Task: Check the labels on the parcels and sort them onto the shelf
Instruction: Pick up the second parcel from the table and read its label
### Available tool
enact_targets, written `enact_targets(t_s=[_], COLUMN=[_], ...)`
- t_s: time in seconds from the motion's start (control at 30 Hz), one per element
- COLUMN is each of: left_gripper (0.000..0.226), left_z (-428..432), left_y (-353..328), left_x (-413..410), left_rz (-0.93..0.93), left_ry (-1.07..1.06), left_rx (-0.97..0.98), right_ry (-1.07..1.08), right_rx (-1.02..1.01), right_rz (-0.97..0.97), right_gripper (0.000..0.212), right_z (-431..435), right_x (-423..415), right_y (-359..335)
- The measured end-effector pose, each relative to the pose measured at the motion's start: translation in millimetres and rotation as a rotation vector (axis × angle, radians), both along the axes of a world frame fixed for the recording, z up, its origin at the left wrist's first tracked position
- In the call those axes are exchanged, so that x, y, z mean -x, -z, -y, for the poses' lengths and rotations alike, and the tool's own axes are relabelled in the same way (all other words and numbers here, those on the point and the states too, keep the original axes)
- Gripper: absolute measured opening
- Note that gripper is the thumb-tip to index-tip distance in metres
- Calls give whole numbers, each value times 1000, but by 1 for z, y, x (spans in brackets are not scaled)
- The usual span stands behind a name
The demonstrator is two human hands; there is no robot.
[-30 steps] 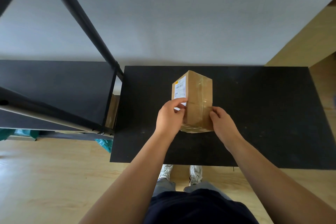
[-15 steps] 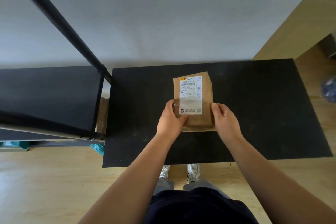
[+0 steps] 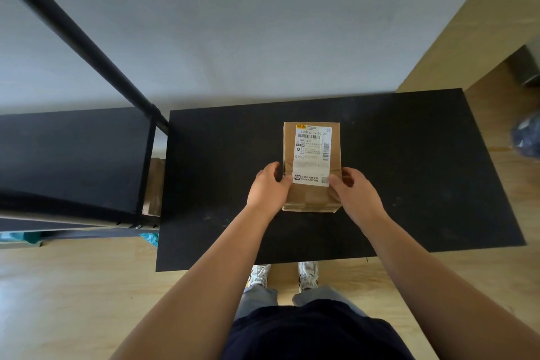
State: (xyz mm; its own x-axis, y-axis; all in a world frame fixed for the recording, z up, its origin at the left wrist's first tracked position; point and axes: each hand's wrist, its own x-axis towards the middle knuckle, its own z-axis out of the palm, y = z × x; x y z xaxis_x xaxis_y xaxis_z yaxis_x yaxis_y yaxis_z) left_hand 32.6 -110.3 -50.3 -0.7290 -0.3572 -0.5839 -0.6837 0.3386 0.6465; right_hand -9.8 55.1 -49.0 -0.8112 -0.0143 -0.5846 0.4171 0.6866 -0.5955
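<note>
A brown cardboard parcel (image 3: 311, 197) lies on the black table (image 3: 409, 178) with its white shipping label (image 3: 312, 155) facing up towards me. My left hand (image 3: 267, 188) grips its left side and my right hand (image 3: 355, 194) grips its right side, both near the parcel's near end. The black shelf (image 3: 73, 155) stands to the left of the table, its top board level with the tabletop.
A black slanted shelf post (image 3: 76, 38) runs from the upper left down to the shelf corner. Another brown parcel (image 3: 155, 184) shows in the gap between shelf and table. A grey wall is behind, a wooden floor below, and a blurred dark object (image 3: 527, 134) at the right edge.
The parcel has been turned from standing on edge with the label on its side to lying flat with the label fully facing up. Both hands stayed on it.
</note>
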Motion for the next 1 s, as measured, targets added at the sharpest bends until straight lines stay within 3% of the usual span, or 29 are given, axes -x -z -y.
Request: enact_targets(t_s=[0.2, 0.47, 0.77, 1.0], left_gripper=[67, 49, 47, 49], left_z=[-1, -2, 5, 26], left_y=[2, 2, -29, -63], left_x=[2, -4, -17, -24], left_rz=[85, 108, -15, -188], left_ry=[-17, -191, -352, -528], left_rx=[-107, -389, -512, -602], right_ry=[-39, 47, 110, 112], right_rx=[33, 145, 220, 357], right_rz=[96, 154, 98, -81], right_gripper=[64, 51, 64, 44], right_z=[3, 2, 9, 25], right_x=[4, 4, 3, 0], right_y=[4, 1, -31, -79])
